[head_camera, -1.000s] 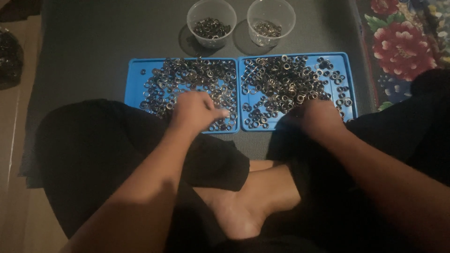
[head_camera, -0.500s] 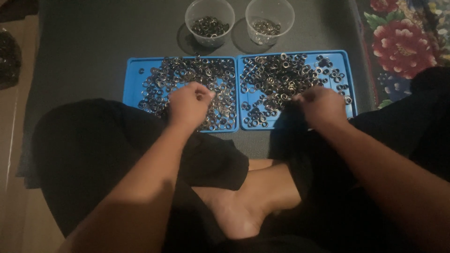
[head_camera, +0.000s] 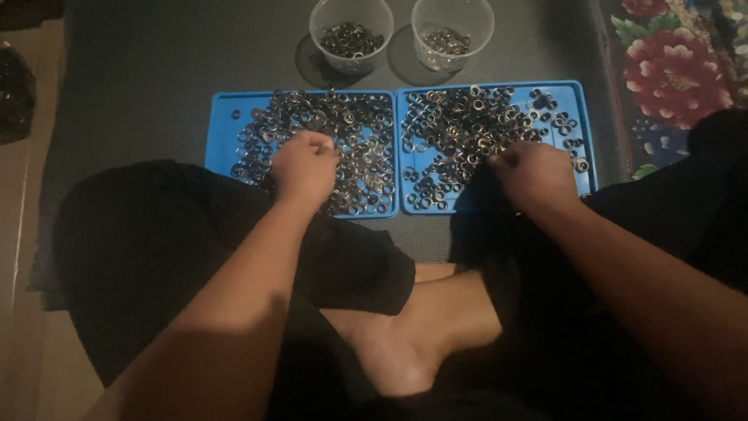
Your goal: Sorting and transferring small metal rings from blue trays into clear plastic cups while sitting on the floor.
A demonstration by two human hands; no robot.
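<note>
Both hands are shifted slightly upward over the rings: left hand (head_camera: 305, 165) and right hand (head_camera: 532, 173), fingers curled together, are held mid-sorting on two blue trays (head_camera: 224, 132), centre frame; finer pinching is judged necessary.

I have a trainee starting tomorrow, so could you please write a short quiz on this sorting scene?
1. True or false: both blue trays hold small metal rings.
2. How many clear plastic cups stand beyond the trays?
3. Over which tray is the left hand: A, the left one; B, the right one?

Key:
1. True: left tray and right tray both hold metal rings.
2. Two: left cup, right cup.
3. A: left hand; right hand over the right tray.
</note>
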